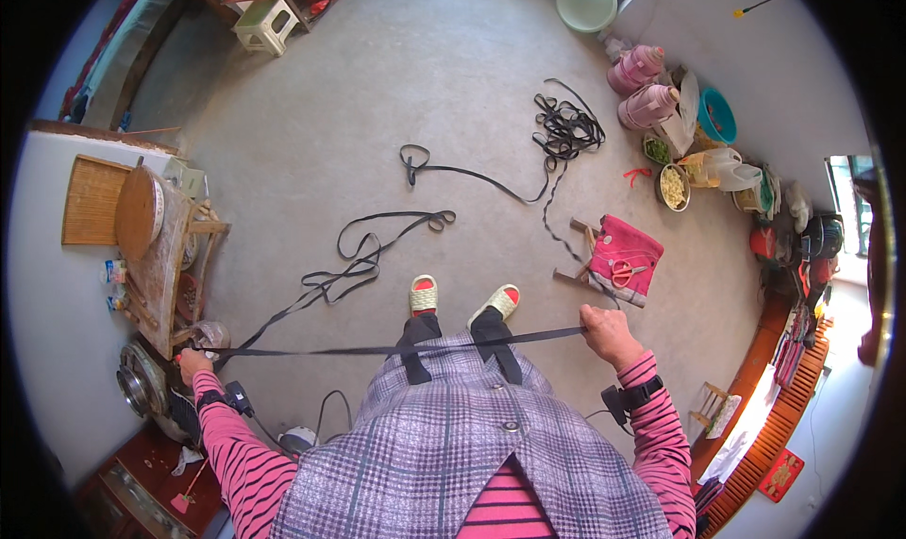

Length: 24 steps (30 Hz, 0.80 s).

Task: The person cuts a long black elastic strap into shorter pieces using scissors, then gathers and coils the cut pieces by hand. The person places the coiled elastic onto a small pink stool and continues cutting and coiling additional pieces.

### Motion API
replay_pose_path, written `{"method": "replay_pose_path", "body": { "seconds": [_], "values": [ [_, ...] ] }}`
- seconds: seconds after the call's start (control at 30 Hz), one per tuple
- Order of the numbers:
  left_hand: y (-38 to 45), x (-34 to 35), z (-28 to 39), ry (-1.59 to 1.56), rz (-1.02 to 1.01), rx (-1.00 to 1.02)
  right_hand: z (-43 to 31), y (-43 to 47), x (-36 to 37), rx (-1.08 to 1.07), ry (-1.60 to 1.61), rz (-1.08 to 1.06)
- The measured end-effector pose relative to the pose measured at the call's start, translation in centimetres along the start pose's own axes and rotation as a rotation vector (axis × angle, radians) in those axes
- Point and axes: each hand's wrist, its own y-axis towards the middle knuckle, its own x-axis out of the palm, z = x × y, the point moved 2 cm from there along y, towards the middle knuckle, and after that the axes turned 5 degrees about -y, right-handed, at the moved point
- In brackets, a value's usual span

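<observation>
A black flat strap (pixel 396 350) is stretched sideways between my two hands, in front of my plaid apron. My left hand (pixel 192 366) grips it out at the left, beside the wooden table. At the right, my right hand (pixel 607 334) is closed around the other end of that span. From the left hand, more strap trails up the floor in loose loops (pixel 354 266). Another length runs from near the right hand past a small stool, twisted, to a tangled strap pile (pixel 566 125). Its looped end (pixel 414 158) lies near the floor's middle.
Pink-handled scissors (pixel 626 273) lie on a pink cloth (pixel 630 245) over the small stool (pixel 563 277). Bowls, including one of pale pieces (pixel 672 188), and pink thermos flasks (pixel 648 107) line the right wall. A wooden table (pixel 166 270) stands left; a plastic stool (pixel 265 26) is farther off.
</observation>
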Motion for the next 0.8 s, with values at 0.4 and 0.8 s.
{"method": "replay_pose_path", "body": {
  "seconds": [0.4, 0.8],
  "values": [
    [-22.9, 3.9, 23.8, -0.605, -0.434, 1.197, -11.1, 6.5, -0.9, -0.24, 0.039, -0.018],
    [-39.8, 0.6, 30.0, -0.656, -1.159, 1.65, -14.8, 8.9, -2.1, -0.236, 0.113, 0.027]
  ]
}}
